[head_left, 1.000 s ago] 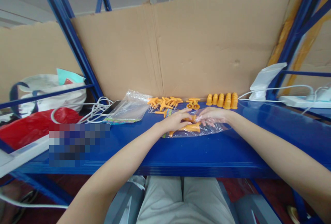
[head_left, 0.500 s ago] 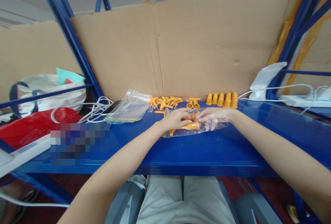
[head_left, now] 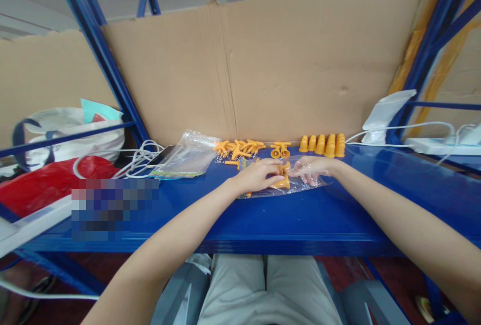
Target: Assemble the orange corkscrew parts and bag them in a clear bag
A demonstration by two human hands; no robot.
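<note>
Just beyond the left hand (head_left: 257,177) lies a pile of orange T-pieces (head_left: 238,148). Two orange bell pieces (head_left: 280,151) lie between this pile and a row of orange caps (head_left: 325,145), which stands beyond the right hand (head_left: 311,169). A cardboard sheet (head_left: 281,64) stands upright behind them. Left of the left hand: a flat clear bag (head_left: 190,157), a phone (head_left: 162,154), white cables (head_left: 137,157), a red bag (head_left: 48,182). Well right of the right hand: a white pouch (head_left: 387,114) and a power strip (head_left: 432,145).

Orange parts (head_left: 281,181), clear bag (head_left: 302,188), blue shelf (head_left: 285,220), brown cardboard (head_left: 285,64)

A storeroom workbench: blue steel racking (head_left: 93,39), cardboard backing (head_left: 281,64), rows of orange parts (head_left: 323,144).
</note>
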